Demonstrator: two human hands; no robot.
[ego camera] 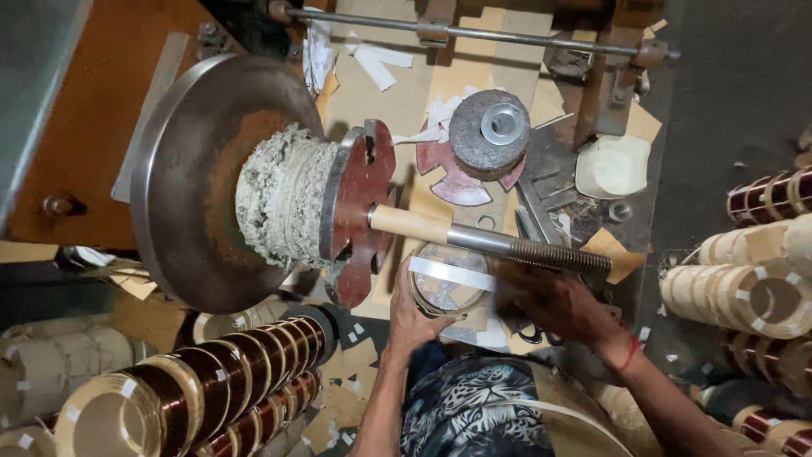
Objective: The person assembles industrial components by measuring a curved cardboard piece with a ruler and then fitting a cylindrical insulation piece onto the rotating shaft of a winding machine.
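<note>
There is one camera. It sits on the person's head and looks almost straight down. It is close to the work, so the two arms reach up into the picture from the near edge. The left hand (414,315) and the right hand (554,300) sit near the middle, low down. The big round grey metal disc (182,182) fills the left side. The rows of brown wire coils (211,385) lie at the near left. The far edge shows a thin grey metal rod (474,32).

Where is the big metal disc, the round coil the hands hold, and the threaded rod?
big metal disc (182,127), head view, upper face.
round coil (444,292), head view, middle.
threaded rod (558,254), head view, threaded end.
</note>
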